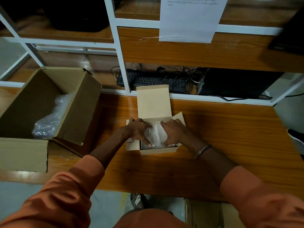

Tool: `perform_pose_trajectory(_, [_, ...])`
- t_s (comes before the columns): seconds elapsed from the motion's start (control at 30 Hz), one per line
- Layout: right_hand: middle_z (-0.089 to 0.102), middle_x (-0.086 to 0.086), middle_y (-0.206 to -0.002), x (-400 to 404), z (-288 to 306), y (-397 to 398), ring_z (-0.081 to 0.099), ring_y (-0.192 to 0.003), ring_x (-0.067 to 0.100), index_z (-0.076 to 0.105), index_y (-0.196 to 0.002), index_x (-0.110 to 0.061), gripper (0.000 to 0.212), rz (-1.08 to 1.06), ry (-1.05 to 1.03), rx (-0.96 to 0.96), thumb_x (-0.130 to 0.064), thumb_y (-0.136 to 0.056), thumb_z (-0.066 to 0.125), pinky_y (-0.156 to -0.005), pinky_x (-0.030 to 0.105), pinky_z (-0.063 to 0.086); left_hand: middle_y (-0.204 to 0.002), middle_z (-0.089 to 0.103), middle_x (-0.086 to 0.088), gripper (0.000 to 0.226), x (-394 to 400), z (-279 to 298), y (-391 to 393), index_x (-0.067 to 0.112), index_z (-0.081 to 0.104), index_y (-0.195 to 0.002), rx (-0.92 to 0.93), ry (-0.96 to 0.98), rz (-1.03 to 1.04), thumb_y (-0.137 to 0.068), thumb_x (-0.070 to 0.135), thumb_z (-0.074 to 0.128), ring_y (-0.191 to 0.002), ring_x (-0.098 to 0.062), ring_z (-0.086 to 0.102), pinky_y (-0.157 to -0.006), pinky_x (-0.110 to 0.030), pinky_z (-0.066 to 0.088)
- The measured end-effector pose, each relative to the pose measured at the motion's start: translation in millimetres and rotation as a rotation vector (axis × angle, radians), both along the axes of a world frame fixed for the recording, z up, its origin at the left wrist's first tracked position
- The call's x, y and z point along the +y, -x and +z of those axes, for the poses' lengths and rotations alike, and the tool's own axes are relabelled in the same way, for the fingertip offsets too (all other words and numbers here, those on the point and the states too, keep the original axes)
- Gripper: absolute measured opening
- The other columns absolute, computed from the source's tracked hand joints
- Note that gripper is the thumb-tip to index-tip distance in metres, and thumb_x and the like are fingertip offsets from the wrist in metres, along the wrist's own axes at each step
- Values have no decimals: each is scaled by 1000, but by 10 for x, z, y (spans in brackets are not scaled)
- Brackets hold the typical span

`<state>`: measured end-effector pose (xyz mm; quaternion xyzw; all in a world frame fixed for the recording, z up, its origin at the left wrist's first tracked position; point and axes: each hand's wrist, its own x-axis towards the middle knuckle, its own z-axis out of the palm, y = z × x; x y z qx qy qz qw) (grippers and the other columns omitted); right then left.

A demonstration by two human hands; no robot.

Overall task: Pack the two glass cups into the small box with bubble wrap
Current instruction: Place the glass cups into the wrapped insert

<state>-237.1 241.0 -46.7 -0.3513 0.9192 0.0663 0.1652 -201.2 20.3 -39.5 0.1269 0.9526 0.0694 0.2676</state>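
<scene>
Your two hands work inside the small box (157,149), which stands open on the wooden table (230,137) with its lid flap upright behind and its side flaps spread.

Left hand (139,129): it reaches over the left flap, fingers bent downward, pressing the bubble wrap (156,134) into the box, thumb toward the near wall.

Right hand (175,130): it mirrors this from the right, fingers curled over the wrap's right edge, thumb low against it.

Whether either hand actually pinches the film, or only presses it, cannot be told from this view.

The glass cups themselves are not distinctly visible. Clear, rounded shapes lie beneath the wrap between your hands, most likely the cups already seated in the box, but their number cannot be confirmed.

Step in hand, as judged: tucking the padding over and around the contents.

The next move calls for seating the wrap below the rim on every side, then folding the side flaps in and bringing the lid down without the film springing out.

A large carton (79,102) at left holds spare bubble wrap (47,122), should more padding be needed.
</scene>
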Motion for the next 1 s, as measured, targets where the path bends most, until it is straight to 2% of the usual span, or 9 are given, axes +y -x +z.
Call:
perform_pose_trajectory(0.13, [54,12,-146,-28,-46,-31,48,-132,31,26,-159,-7,121,14,14,23,-69,-70,78,-110,47,34,-166,38,-2,123,43,-47,-4,29,44,-157,-28,-110,78,-53,87,75,-155,-32,23,-126,-56,20])
perform_pose_trajectory(0.27, [56,12,-145,-7,-41,-19,49,-132,31,28,-158,-8,121,-4,29,11,-71,-68,79,-109,46,35,-162,44,-1,129,29,-85,-101,30,48,-154,71,-144,76,-47,98,67,-152,-31,30,-123,-57,27])
perform_pose_trajectory(0.4, [49,16,-151,-12,37,-2,43,-138,34,23,-161,-6,120,-8,24,-69,-60,-73,84,-114,45,35,-163,43,-3,103,99,79,-308,23,45,-157,164,-72,66,-74,76,75,-151,-31,27,-121,-54,24])
perform_pose_trajectory(0.53, [36,15,-164,8,243,-4,35,-150,32,26,-163,-10,107,-76,180,-237,-38,-80,88,-120,40,34,-164,41,2,75,60,301,-642,29,48,-155,250,-183,176,-91,63,67,-151,-29,26,-116,-51,25])
perform_pose_trajectory(0.6, [46,13,-159,-47,462,-1,44,-145,30,41,-157,-11,88,-106,299,-270,-30,-84,86,-117,40,40,-162,44,5,58,-64,466,-783,34,53,-149,298,-159,223,-97,60,60,-151,-27,27,-115,-52,22])
perform_pose_trajectory(0.7, [64,9,-140,-297,848,-25,61,-129,24,63,-140,-14,58,-91,464,-244,-30,-87,83,-107,42,51,-151,55,5,47,-393,781,-934,35,64,-136,456,-86,261,-97,61,58,-145,-25,36,-111,-54,27])
perform_pose_trajectory(0.83, [70,-2,-129,-917,1356,-120,63,-117,15,69,-131,-22,43,-4,591,-199,-30,-89,78,-95,30,51,-142,62,2,48,-973,1252,-1076,30,67,-131,687,-52,339,-99,61,53,-135,-24,46,-107,-51,32])
perform_pose_trajectory(0.93, [64,-12,-128,-1476,1680,-234,60,-117,5,62,-142,-25,53,70,696,-226,-30,-91,77,-85,10,43,-134,68,1,43,-1532,1508,-1211,31,70,-123,849,32,356,-96,60,53,-127,-26,52,-99,-47,32])
perform_pose_trajectory(1.0, [64,-9,-131,-1856,1843,-283,59,-119,3,59,-145,-26,56,118,765,-225,-31,-92,77,-89,7,41,-134,68,-1,44,-1948,1619,-1291,29,70,-125,828,126,401,-96,58,53,-128,-29,52,-99,-49,32])
